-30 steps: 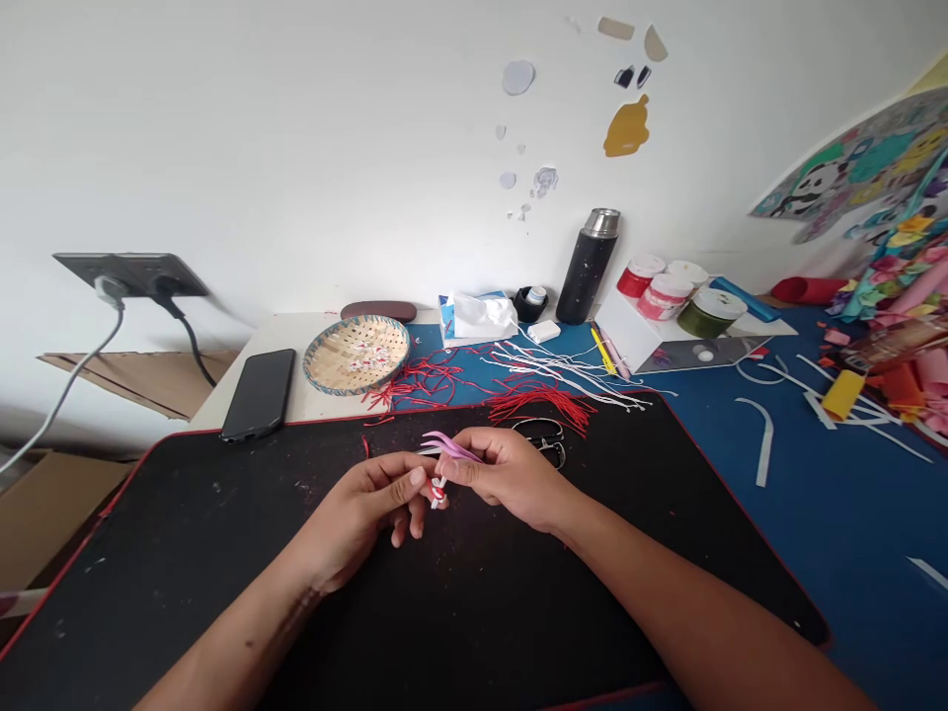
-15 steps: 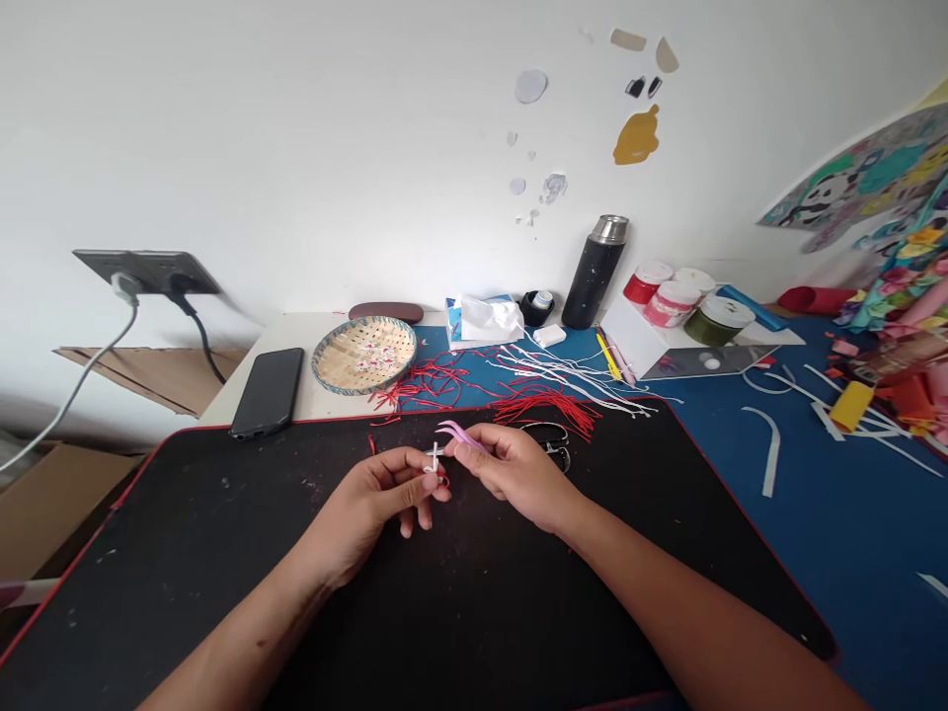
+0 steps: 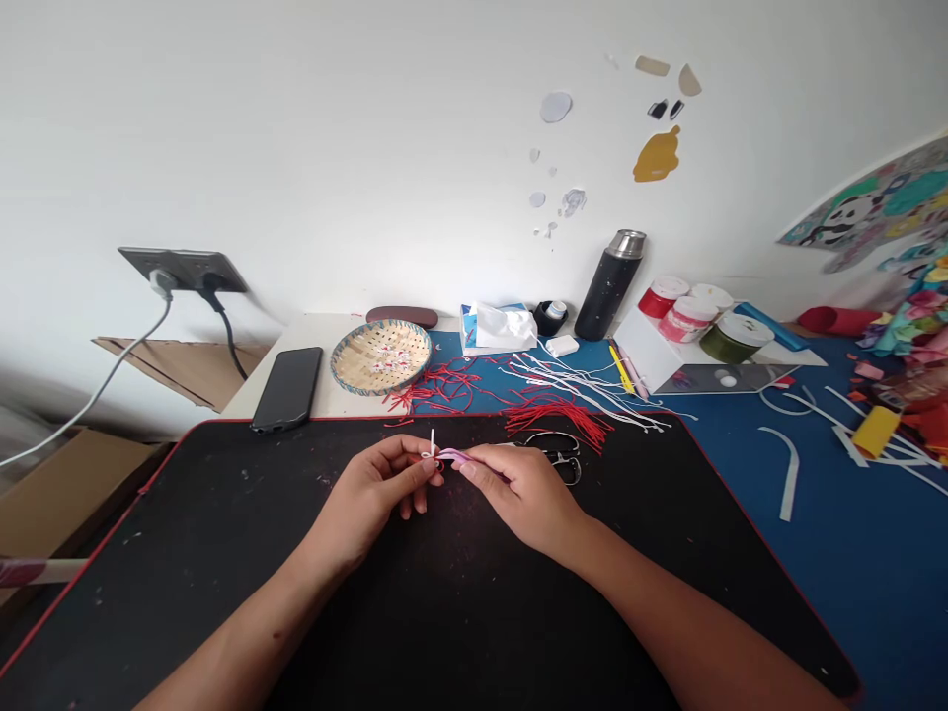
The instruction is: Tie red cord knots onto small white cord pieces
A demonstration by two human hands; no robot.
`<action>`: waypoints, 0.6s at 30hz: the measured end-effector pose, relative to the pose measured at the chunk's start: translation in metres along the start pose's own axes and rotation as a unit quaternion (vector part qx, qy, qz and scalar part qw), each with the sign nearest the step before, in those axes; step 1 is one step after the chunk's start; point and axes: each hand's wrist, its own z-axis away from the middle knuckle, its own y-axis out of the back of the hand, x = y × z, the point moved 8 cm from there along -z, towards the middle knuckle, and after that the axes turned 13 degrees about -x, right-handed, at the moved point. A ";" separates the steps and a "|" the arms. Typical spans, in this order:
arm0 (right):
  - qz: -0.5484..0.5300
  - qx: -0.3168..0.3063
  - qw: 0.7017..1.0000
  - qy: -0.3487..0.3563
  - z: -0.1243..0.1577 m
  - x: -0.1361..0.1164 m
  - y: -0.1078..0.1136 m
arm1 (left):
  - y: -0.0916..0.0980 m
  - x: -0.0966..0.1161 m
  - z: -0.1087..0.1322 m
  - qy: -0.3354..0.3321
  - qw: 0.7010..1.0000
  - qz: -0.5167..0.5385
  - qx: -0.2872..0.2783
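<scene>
Between thumb and fingers, my left hand (image 3: pixel 389 476) pinches a white cord (image 3: pixel 433 444) whose end sticks straight up. A bit of red cord (image 3: pixel 439 464) shows at the same fingertips. My right hand (image 3: pixel 518 486) is closed on purple tweezers (image 3: pixel 453 455); their bent tips reach the cords at the left fingertips. Whether the tips grip the cord I cannot tell. Scissors (image 3: pixel 567 457) lie on the black mat just behind my right hand, partly hidden by it.
On the black mat (image 3: pixel 296 592) both hands hover. Behind it lie red cords (image 3: pixel 567 420), white cords (image 3: pixel 592 385), a woven basket (image 3: pixel 345 367) with small red-and-white pieces, a phone (image 3: pixel 287 390), a tissue box (image 3: pixel 470 331) and a thermos (image 3: pixel 608 286). Paint jars (image 3: pixel 737 339) stand at right.
The tweezers' tips have come down and left, from above the left fingertips to the cords held there. The whole view has shifted slightly.
</scene>
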 end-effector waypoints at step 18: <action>0.060 -0.004 0.998 0.023 0.001 -0.003 0.000 | -0.006 -0.003 0.000 0.014 0.999 -0.010 -0.028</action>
